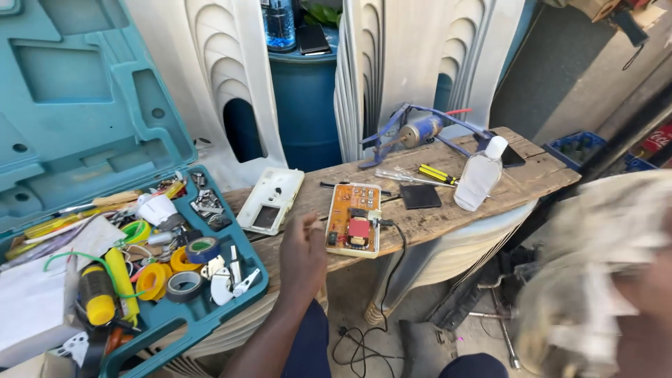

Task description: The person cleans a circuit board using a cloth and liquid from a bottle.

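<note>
Blurred right hand (651, 294) holds pale rag (595, 280); circuit board (353, 218) long axis away.

Count: one orange circuit board (353, 218), one white cover (270, 200), one clear bottle (480, 173), one teal toolbox (77, 133); tape rolls (185, 285) near left, perhaps five.

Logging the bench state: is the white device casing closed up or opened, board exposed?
Opened. The orange circuit board sits bare in its tray, and the white cover lies apart to its left, beside the left hand.
</note>
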